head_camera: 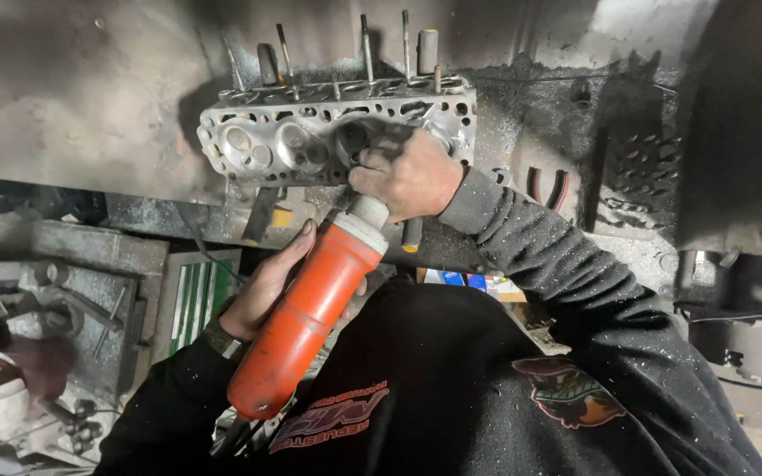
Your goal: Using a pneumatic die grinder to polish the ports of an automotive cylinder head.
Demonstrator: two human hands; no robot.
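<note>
Orange-bodied die grinder (306, 317) is being gripped by both hands: right hand (407, 172) clenching its nose, left hand (266, 282) cradling the barrel. Its tip is working the cylinder head (328, 132), third chamber; two left chambers are appearing cleaned, bench (116, 242) edge dusted.

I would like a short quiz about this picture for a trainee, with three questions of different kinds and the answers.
1. True or false: both hands are on the orange power tool.
2. Which hand is nearer the tool's front end? A) left hand B) right hand
3. Fill in: the tool's front end points at the grey metal ____ with round chambers.

Key: 1 true. 2 B; it grips the pale neck, while the left hand supports the orange body. 3 cylinder head, standing on its side on the dirty bench.
</note>
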